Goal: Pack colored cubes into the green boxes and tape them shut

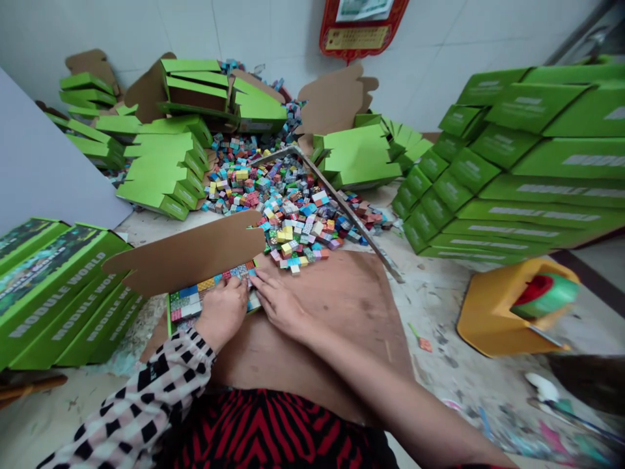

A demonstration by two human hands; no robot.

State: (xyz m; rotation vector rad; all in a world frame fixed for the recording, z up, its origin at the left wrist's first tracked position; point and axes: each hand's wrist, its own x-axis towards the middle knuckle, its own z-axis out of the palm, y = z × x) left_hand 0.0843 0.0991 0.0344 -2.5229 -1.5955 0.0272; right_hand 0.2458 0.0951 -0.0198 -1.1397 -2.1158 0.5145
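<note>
An open green box [170, 319] lies before me, its brown cardboard lid flap [195, 251] standing up at the far side. Rows of small patterned blocks [195, 296] fill much of it. My left hand [225, 309] is over the box with its fingers curled down on the blocks; whatever is between the fingertips is hidden. Beside it, my right hand [283, 306] has its fingers stretched out, the tips touching blocks at the box's right end. The box rests on a brown board [336, 326].
A heap of loose coloured blocks [288, 202] lies behind the box, with a metal angle bar [342, 202] across it. Green boxes stand stacked at left [68, 299] and right [537, 156]; opened boxes [166, 163] lie behind. A yellow container [481, 312] with green tape sits right.
</note>
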